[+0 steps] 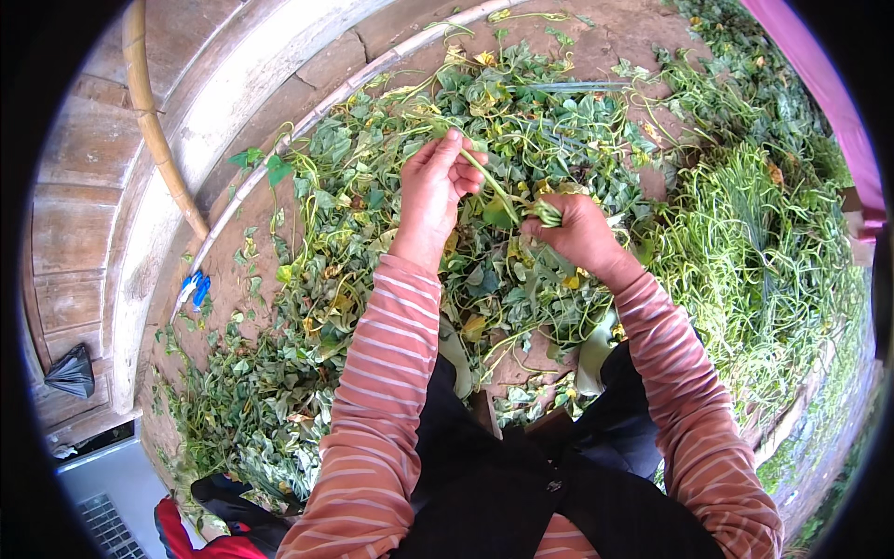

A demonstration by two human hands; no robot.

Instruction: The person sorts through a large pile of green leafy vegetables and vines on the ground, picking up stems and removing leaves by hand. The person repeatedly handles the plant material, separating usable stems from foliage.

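Note:
My left hand (445, 168) pinches one end of a green leafy vine stem (492, 183) between thumb and fingers. To its right and slightly lower, my right hand (573, 227) is closed around a small bundle of cut green stems (547, 214), whose ends poke out towards my left hand. The single stem slants down from my left hand to the bundle, with a green leaf hanging beside it. Under both hands lies a wide heap of leafy vines (391, 202), partly yellowed. A pile of bare, pale green stems (740, 230) lies to the right.
A bamboo pole (150, 126) leans at the left, and a long thin pole (335, 94) borders the heap. Blue-and-white gloves (195, 288) lie near that border. A black plastic bag (72, 372) is at the far left. Red and black cloth (223, 520) shows at lower left, pink cloth (824, 91) at upper right.

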